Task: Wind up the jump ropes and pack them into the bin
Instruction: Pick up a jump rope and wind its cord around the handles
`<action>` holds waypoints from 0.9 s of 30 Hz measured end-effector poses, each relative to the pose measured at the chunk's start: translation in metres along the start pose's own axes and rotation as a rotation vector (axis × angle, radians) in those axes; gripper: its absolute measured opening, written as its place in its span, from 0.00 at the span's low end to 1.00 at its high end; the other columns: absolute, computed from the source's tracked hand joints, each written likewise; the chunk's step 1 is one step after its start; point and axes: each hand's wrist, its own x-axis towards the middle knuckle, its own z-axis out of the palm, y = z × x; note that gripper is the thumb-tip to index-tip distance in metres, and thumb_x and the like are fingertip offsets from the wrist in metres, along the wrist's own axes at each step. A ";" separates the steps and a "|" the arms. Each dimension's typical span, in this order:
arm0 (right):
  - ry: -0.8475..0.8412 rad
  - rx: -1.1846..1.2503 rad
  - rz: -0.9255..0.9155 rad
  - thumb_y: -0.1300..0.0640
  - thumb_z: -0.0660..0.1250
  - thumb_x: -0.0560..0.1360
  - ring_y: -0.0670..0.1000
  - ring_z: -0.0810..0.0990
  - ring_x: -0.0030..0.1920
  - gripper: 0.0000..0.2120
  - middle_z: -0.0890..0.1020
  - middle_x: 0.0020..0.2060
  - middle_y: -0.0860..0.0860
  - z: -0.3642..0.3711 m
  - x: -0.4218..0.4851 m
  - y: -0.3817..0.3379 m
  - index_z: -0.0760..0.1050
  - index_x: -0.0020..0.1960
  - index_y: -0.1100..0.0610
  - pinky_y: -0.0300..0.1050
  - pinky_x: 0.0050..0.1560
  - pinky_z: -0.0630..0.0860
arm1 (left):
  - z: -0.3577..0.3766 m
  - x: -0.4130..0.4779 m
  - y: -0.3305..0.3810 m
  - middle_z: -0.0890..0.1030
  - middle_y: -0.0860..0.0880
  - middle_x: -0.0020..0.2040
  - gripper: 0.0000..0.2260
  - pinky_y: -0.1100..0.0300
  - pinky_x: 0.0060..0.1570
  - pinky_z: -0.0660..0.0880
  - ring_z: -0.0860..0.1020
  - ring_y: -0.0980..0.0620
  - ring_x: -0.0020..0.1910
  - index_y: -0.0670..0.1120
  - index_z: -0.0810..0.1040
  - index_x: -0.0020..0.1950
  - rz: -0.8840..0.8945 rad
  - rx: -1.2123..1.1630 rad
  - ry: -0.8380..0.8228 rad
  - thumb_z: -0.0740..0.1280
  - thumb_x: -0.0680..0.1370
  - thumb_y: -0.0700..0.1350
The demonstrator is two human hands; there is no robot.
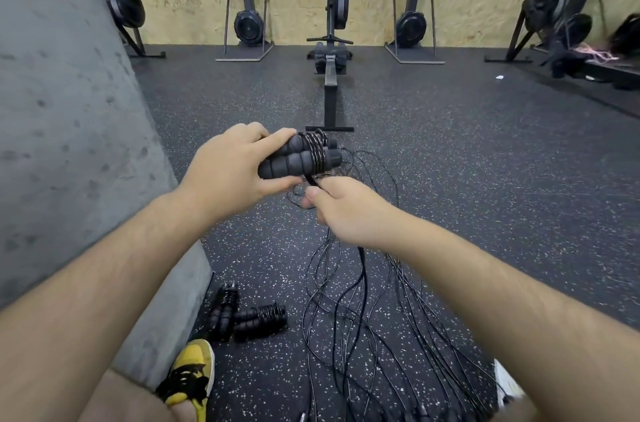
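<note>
Two black foam handles (294, 160) lie side by side in the left hand (228, 172), held up above the speckled rubber floor (485, 179) at mid-frame. Their long axis runs nearly level, from lower left to upper right of the view, with the free ends pointing right and a little away from the person. The left hand's fingers curl over the top of the pair and its thumb presses underneath, gripping the near ends. Several turns of speckled black cord (317, 153) wrap crosswise round both handles close to the far ends.

A strand of that cord drops from the wraps into the right hand (341, 210), just below the handles, which pinches it between thumb and curled fingers. Below that hand, loose cords (363, 311) trail over the floor in long loops toward the bottom edge; which strand belongs to which rope cannot be told.

One wound bundle (224, 312), its handles pointing away from the person, lies on the floor at the foot of a concrete block (69, 110). A second bundle (260, 320) lies crosswise, touching it. A yellow shoe (190, 373) sits just in front of them. Farther off, a rowing machine (330, 51) aims its rail at the person; its monitor is too small to read.
</note>
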 end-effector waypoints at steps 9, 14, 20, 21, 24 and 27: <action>0.103 -0.461 -0.234 0.49 0.60 0.82 0.53 0.76 0.39 0.12 0.79 0.36 0.49 -0.029 -0.024 -0.015 0.76 0.44 0.54 0.47 0.39 0.70 | 0.013 -0.004 -0.016 0.78 0.50 0.47 0.31 0.52 0.41 0.76 0.76 0.44 0.46 0.57 0.74 0.69 0.012 0.082 -0.144 0.59 0.71 0.70; 0.266 -0.686 -0.367 0.44 0.58 0.82 0.54 0.78 0.47 0.12 0.81 0.43 0.47 -0.045 -0.016 -0.010 0.78 0.52 0.48 0.48 0.43 0.72 | 0.011 -0.006 -0.004 0.76 0.52 0.46 0.27 0.52 0.43 0.76 0.73 0.47 0.44 0.57 0.75 0.66 0.165 -0.020 -0.209 0.63 0.72 0.69; 0.265 -0.589 -0.349 0.41 0.64 0.78 0.49 0.77 0.45 0.11 0.82 0.42 0.44 -0.064 -0.005 0.002 0.81 0.50 0.46 0.47 0.45 0.74 | 0.002 -0.011 0.020 0.77 0.51 0.47 0.29 0.55 0.46 0.72 0.73 0.49 0.44 0.48 0.78 0.67 0.321 -0.168 -0.195 0.66 0.75 0.66; 0.256 -0.516 -0.318 0.41 0.66 0.77 0.47 0.77 0.41 0.10 0.81 0.38 0.44 -0.068 -0.004 0.005 0.81 0.48 0.46 0.46 0.43 0.73 | 0.000 -0.012 0.026 0.77 0.50 0.47 0.28 0.54 0.47 0.73 0.73 0.49 0.45 0.47 0.78 0.67 0.326 -0.194 -0.182 0.67 0.75 0.66; 0.228 -0.241 -0.264 0.46 0.69 0.76 0.43 0.74 0.34 0.06 0.80 0.33 0.43 -0.076 0.002 0.021 0.80 0.43 0.46 0.45 0.40 0.71 | -0.011 -0.013 0.041 0.78 0.53 0.48 0.29 0.59 0.52 0.71 0.74 0.52 0.47 0.48 0.76 0.68 0.286 -0.286 -0.156 0.69 0.74 0.65; 0.157 -0.009 -0.223 0.54 0.67 0.79 0.40 0.72 0.32 0.11 0.77 0.31 0.41 -0.070 0.004 0.029 0.78 0.39 0.44 0.42 0.39 0.71 | -0.018 -0.012 0.054 0.78 0.56 0.49 0.30 0.61 0.53 0.70 0.75 0.55 0.49 0.51 0.75 0.67 0.201 -0.358 -0.147 0.71 0.72 0.66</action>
